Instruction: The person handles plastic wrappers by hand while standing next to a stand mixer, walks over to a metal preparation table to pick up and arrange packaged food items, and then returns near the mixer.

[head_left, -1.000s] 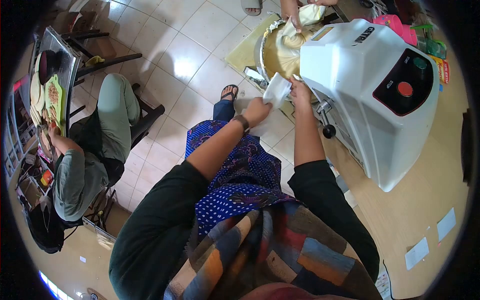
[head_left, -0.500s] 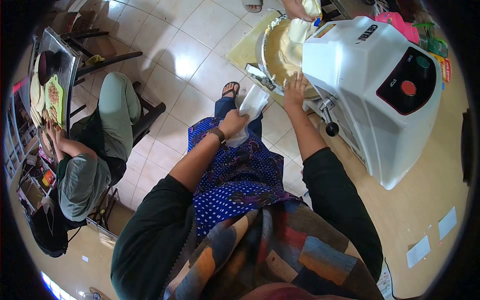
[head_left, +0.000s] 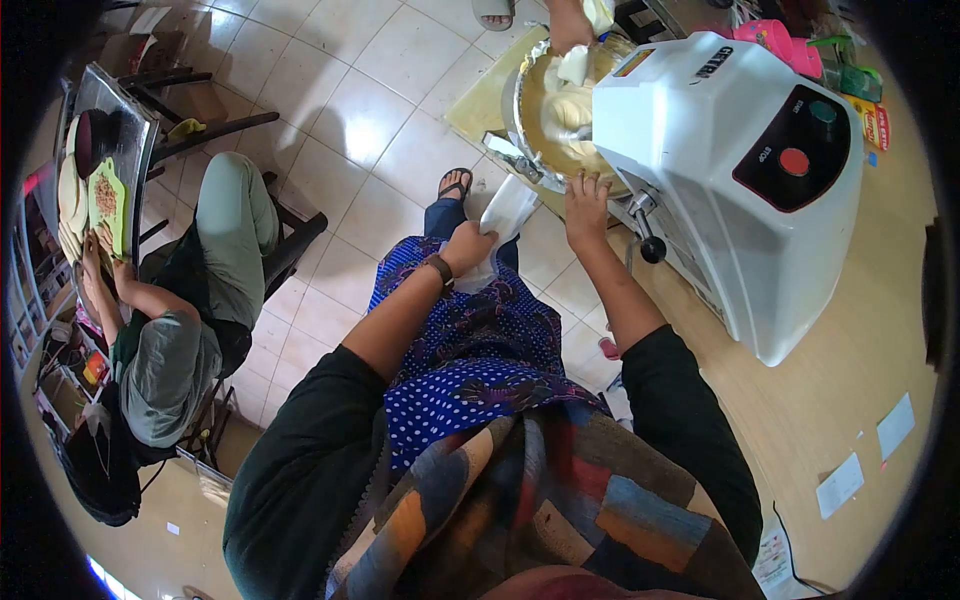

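1. The left hand has its fingers closed around a white wrapper, gripping it near the lower end, so the upper part sticks out toward the bowl.
2. The wrapper is in front of the apron and outside the bowl; held there, it seems kept off the pale batter.
3. The right hand grips nothing: its fingers are extended and slightly spread at the bowl's near edge. They may be resting there or steadying it, but I cannot tell whether they press.
4. The bowl sits partly under the white mixer, probably so the machine can work the batter from above. The black lever knob is just beside the right forearm.
5. Across the bowl, a co-worker's hand reaches over the far rim, near a pale lump; its fingers are unclear.
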